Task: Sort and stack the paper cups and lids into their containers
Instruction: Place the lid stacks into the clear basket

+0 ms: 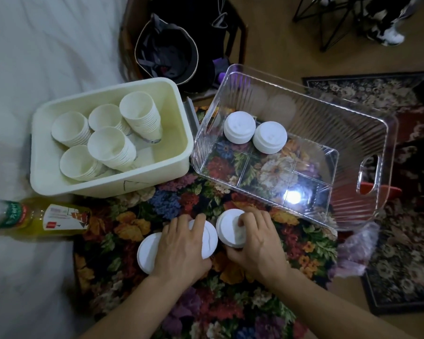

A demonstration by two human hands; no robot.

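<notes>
Several stacks of white paper cups (110, 143) lie tilted in a cream tub (171, 165) at the left. A clear plastic bin (367, 133) on the right holds two stacks of white lids (239, 127) near its far left corner. On the flowered cloth in front, my left hand (181, 248) rests over two white lids (147, 250), its fingers curled on the nearer-centre one. My right hand (255, 238) grips a stack of white lids (228, 228) from above and the side.
A bottle of yellow liquid (39, 217) lies on its side at the left, by a white sheet. A dark bag (167, 52) stands behind the tub. A crumpled plastic wrapper (357, 248) lies right of my hands. Patterned rugs cover the floor at the right.
</notes>
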